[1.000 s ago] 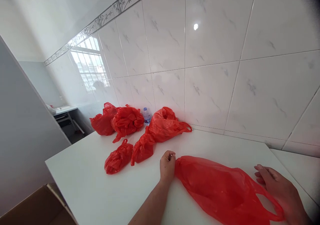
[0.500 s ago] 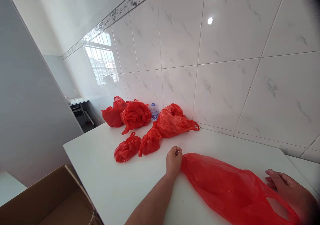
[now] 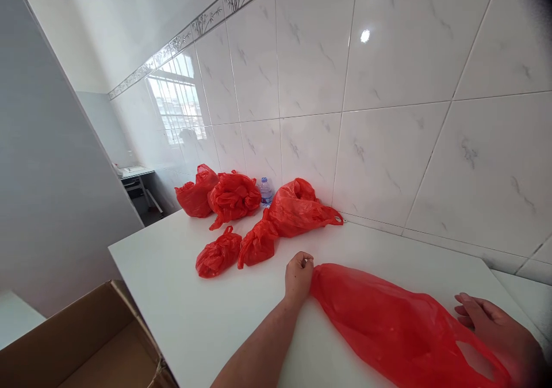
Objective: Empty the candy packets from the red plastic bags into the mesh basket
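A red plastic bag (image 3: 379,325) lies stretched across the white tabletop, its handle loop at the lower right. My left hand (image 3: 299,276) is closed in a fist at the bag's far left end, which is gathered beside the fingers. Over at the right, my right hand (image 3: 491,325) is beside the bag's handle, fingers loosely curved and apart, with nothing visible between them. The handle partly covers the lower part of this hand. Whatever the thin bag contains cannot be made out.
Several tied red bags (image 3: 235,198) cluster at the back left of the white table (image 3: 172,284), near a small plastic bottle (image 3: 265,191). A tiled wall (image 3: 388,164) borders the back. An open cardboard box (image 3: 81,336) stands below the left edge.
Both hands and the stretched bag hold nearly the same positions. The whole view has shifted very slightly.
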`<action>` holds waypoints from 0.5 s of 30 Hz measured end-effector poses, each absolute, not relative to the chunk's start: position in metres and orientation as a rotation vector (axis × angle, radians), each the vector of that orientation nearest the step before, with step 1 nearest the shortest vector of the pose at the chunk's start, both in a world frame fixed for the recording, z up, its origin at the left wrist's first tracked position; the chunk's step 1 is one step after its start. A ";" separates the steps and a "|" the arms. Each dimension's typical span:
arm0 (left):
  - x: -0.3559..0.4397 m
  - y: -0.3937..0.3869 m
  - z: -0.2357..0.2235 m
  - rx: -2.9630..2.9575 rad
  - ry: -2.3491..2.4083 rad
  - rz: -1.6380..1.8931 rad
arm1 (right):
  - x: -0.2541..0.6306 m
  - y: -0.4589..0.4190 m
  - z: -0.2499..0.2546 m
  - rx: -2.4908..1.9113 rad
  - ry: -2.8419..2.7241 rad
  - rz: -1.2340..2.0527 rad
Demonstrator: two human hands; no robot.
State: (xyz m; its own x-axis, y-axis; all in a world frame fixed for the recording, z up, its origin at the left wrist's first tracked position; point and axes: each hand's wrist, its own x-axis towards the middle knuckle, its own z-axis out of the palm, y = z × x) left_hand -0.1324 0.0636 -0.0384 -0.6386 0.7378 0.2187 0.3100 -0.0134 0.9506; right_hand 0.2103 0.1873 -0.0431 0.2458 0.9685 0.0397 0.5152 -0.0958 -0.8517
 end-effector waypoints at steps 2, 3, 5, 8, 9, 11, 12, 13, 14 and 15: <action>-0.132 0.063 -0.038 1.094 1.922 1.696 | 0.209 0.184 -0.039 -1.740 -1.356 0.834; -0.132 0.063 -0.037 1.095 1.922 1.698 | 0.209 0.182 -0.036 -1.739 -1.355 0.861; -0.132 0.063 -0.036 1.091 1.919 1.702 | 0.207 0.178 -0.031 -1.725 -1.380 0.857; -0.131 0.063 -0.033 1.082 1.904 1.708 | 0.205 0.172 -0.024 -1.694 -1.430 0.825; -0.130 0.062 -0.032 1.077 1.898 1.710 | 0.204 0.170 -0.023 -1.684 -1.437 0.812; -0.130 0.061 -0.029 1.066 1.892 1.708 | 0.202 0.168 -0.022 -1.660 -1.432 0.794; -0.129 0.060 -0.027 1.061 1.890 1.705 | 0.202 0.167 -0.022 -1.650 -1.424 0.795; -0.129 0.059 -0.025 1.059 1.888 1.700 | 0.201 0.167 -0.022 -1.642 -1.417 0.798; -0.128 0.058 -0.023 1.061 1.883 1.695 | 0.201 0.167 -0.022 -1.636 -1.416 0.802; -0.128 0.057 -0.020 1.068 1.876 1.690 | 0.200 0.167 -0.023 -1.632 -1.417 0.802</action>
State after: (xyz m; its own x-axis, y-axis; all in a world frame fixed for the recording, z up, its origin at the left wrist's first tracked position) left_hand -0.1279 0.0566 -0.0200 -0.6295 0.7521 0.1950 0.2720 -0.0217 0.9621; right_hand 0.2001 0.1668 -0.0226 0.1667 0.9850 0.0443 0.4687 -0.0396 -0.8824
